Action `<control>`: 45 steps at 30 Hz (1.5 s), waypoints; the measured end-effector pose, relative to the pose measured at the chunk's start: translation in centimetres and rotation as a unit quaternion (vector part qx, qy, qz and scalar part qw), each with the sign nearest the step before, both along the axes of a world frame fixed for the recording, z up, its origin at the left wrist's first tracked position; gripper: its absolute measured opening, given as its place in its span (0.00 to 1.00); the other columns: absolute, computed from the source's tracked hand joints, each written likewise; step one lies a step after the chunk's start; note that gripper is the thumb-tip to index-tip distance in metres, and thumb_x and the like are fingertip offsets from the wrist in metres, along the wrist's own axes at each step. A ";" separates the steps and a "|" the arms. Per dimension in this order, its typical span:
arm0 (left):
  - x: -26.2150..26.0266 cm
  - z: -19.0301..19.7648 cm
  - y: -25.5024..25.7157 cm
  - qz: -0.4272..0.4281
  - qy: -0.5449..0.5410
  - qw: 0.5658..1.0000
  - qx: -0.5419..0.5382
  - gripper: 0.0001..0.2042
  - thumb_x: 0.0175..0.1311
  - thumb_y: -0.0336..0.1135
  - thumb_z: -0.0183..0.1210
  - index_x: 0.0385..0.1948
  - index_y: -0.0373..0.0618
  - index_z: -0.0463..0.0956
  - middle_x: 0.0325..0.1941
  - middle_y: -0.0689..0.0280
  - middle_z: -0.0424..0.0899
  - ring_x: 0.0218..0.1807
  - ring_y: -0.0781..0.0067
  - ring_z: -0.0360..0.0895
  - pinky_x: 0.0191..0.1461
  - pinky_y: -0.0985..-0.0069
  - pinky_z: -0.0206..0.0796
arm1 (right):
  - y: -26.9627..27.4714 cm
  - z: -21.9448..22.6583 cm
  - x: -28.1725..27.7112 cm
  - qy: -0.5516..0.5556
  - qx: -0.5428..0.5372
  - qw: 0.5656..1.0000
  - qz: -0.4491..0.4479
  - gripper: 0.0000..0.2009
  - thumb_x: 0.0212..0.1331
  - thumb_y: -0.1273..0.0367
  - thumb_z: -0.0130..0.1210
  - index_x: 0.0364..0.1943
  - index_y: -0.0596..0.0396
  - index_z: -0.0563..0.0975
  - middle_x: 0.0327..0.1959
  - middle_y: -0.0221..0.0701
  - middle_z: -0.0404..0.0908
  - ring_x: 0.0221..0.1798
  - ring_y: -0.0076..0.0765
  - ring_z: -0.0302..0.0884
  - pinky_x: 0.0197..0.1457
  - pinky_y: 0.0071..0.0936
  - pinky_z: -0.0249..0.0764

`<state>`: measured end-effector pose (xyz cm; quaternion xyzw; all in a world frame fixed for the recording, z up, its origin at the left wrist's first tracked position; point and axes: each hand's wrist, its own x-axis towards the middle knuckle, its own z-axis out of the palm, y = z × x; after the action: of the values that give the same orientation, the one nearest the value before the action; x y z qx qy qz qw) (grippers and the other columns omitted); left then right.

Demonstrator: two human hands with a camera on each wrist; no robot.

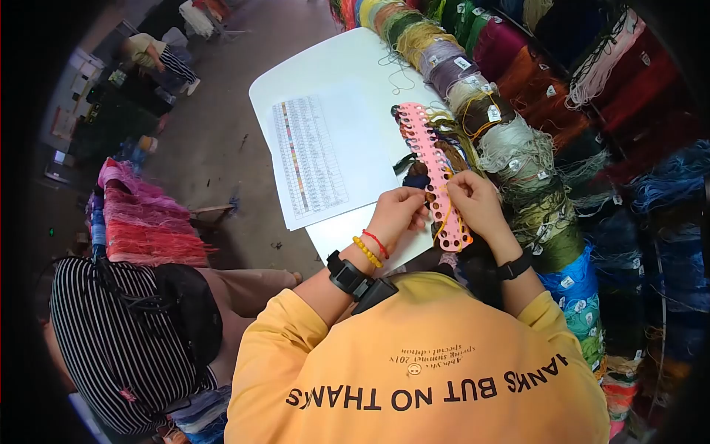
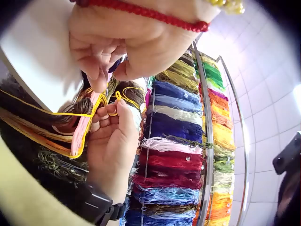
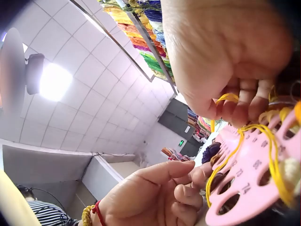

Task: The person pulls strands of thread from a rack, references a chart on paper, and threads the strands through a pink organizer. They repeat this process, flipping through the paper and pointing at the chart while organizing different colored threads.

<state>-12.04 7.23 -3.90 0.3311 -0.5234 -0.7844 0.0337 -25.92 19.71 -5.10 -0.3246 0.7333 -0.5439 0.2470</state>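
Note:
A long pink thread card [image 1: 416, 137] with numbered holes along its edges lies lengthwise in front of me, with dark, brown and other coloured threads looped through it. My left hand [image 1: 399, 211] grips its left edge, thumb and fingers bent in close to the holes. On the card's other side, my right hand [image 1: 477, 203] pinches a yellow thread [image 3: 274, 165] between thumb and fingers. That thread runs in a loop across the card's pink face in the right wrist view. In the left wrist view, the fingertips of both hands come close together at the card.
Under the card is a white tabletop [image 1: 355, 66] bearing a printed colour chart [image 1: 307, 155]. Skeins of thread [image 1: 518, 148] hang thickly along the right. At left sits a person in a striped shirt [image 1: 122, 333], near pink skeins [image 1: 151, 222]; another person [image 1: 159, 59] is farther back.

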 end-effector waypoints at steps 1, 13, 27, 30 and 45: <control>-0.2 0.0 -0.1 0.003 -0.001 1.000 0.005 0.11 0.64 0.33 0.52 0.44 0.39 0.75 0.30 0.67 0.80 0.24 0.83 0.74 0.28 0.86 0.65 | -0.1 0.1 -0.1 0.006 0.002 1.000 0.000 0.06 0.56 0.70 0.56 0.30 0.59 0.76 0.18 0.20 0.69 0.20 0.12 0.62 0.23 0.16 0.59; -2.1 -0.1 -0.1 0.023 0.022 0.999 0.012 0.07 0.64 0.32 0.51 0.33 0.37 0.74 0.33 0.64 0.80 0.28 0.75 0.81 0.27 0.83 0.69 | -1.0 0.9 0.0 0.068 0.044 0.997 -0.002 0.07 0.55 0.68 0.56 0.32 0.57 0.77 0.20 0.27 0.75 0.20 0.16 0.66 0.25 0.20 0.64; -2.1 -0.5 -0.7 0.003 0.014 1.000 0.007 0.05 0.62 0.29 0.53 0.31 0.36 0.74 0.30 0.63 0.80 0.26 0.74 0.81 0.25 0.81 0.70 | -1.3 1.3 0.1 0.089 0.073 0.993 0.024 0.07 0.53 0.68 0.57 0.33 0.57 0.78 0.22 0.34 0.77 0.24 0.31 0.74 0.30 0.29 0.70; -1.6 -0.2 -0.9 0.014 0.014 1.000 0.007 0.05 0.62 0.29 0.53 0.32 0.36 0.73 0.31 0.63 0.80 0.26 0.74 0.80 0.27 0.81 0.71 | -0.9 2.0 -0.1 0.072 0.106 0.990 0.063 0.07 0.54 0.69 0.57 0.32 0.58 0.78 0.19 0.31 0.75 0.22 0.26 0.72 0.28 0.27 0.68; 2.0 -0.1 -3.6 -0.118 0.230 0.911 0.320 0.18 0.68 0.41 0.49 0.55 0.43 0.68 0.37 0.64 0.77 0.27 0.78 0.74 0.34 0.81 0.70 | -0.7 2.4 0.8 0.210 0.076 0.975 0.009 0.06 0.56 0.70 0.55 0.32 0.59 0.76 0.20 0.38 0.76 0.22 0.39 0.75 0.27 0.31 0.69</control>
<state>-10.01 3.64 -4.00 0.0703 -0.2571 -0.9626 -0.0479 -25.15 19.03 -2.71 -0.4189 0.8048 -0.4042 0.1162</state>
